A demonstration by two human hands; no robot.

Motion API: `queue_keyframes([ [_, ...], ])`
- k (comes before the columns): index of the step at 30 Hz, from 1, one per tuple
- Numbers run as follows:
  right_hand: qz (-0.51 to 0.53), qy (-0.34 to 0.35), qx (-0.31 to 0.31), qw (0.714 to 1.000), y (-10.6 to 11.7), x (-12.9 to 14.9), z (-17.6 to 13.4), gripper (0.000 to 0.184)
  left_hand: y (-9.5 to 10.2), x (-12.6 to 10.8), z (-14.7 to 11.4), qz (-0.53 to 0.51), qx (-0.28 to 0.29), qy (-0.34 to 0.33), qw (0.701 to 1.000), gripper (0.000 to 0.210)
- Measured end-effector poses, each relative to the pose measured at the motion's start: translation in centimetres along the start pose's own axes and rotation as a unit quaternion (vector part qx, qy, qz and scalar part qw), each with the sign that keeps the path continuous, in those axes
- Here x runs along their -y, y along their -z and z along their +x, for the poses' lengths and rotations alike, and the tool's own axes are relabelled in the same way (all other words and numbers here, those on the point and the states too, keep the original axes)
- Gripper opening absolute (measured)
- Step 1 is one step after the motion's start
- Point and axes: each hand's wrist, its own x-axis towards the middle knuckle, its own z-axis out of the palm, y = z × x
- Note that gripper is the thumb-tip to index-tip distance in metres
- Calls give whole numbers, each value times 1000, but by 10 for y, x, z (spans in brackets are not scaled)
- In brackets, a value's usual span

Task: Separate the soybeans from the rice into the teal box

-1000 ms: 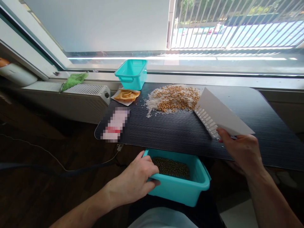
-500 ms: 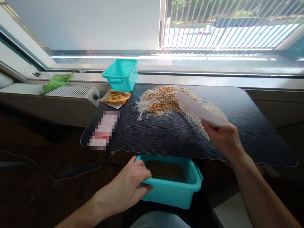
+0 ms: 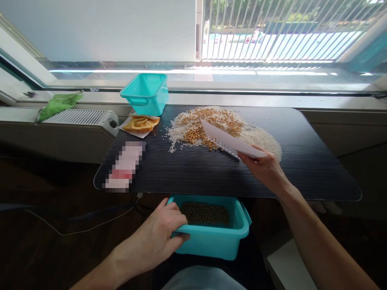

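Note:
My left hand (image 3: 165, 225) is closed over the left end of a turquoise plastic tub (image 3: 211, 243), just below the table's front edge. Small dark greenish-brown grains (image 3: 205, 213) cover the bottom of that tub. In my right hand (image 3: 266, 165) is a thin white sheet with a row of slots along one edge (image 3: 229, 141), pinched at its near right end. The sheet is tilted, its far end among yellow round peas (image 3: 222, 117) that lie on a spread of white rice (image 3: 263, 139). The sheet hides part of the pile.
A second turquoise tub (image 3: 145, 94) stands at the back left of the dark table (image 3: 169, 173). In front of it lie folded yellowish pieces (image 3: 140, 123) on white paper. A blurred-out flat object (image 3: 123, 167) is at the left. A green cloth (image 3: 59, 105) drapes the radiator (image 3: 90, 117).
My right hand has moved left with the slotted sheet, across the front of the pile. My left hand still grips the tub. The whole view has shifted slightly.

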Motion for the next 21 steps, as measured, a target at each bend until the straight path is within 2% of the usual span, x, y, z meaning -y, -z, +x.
queue_keyframes([
  [13, 18, 19, 24, 999, 9, 6, -24, 26, -2, -8, 1, 5, -18, -21, 1000, 20],
  [17, 17, -30, -2, 999, 27, 8, -37, 24, -4, -14, 5, 4, -16, -34, 999, 20],
  [21, 2, -75, -3, 997, 50, 2, -63, 21, -7, -23, 10, 5, -10, -51, 999, 20],
])
